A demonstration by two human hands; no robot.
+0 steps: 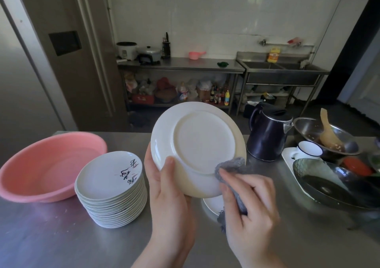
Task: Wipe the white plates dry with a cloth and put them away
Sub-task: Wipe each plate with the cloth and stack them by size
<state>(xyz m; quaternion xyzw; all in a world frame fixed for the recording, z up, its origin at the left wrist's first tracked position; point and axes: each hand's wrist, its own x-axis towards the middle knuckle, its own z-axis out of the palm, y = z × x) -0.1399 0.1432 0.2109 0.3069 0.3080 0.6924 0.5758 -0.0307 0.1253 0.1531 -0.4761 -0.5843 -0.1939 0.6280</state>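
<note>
My left hand (167, 187) grips a white plate (202, 142) by its lower left rim, thumb on the underside, which faces me and is tilted up above the steel table. My right hand (249, 202) holds a grey cloth (230, 167) and presses it against the plate's lower right rim. A tall stack of white plates with black writing (112, 187) stands on the table just left of my left hand. Another white plate (213, 205) lies on the table under the held one, mostly hidden.
A pink basin (47, 165) sits at the left of the steel table (61, 237). To the right stand a dark kettle (267, 132), a white mug (309, 149), a steel bowl with a wooden spoon (308, 128) and a dark pan (329, 185).
</note>
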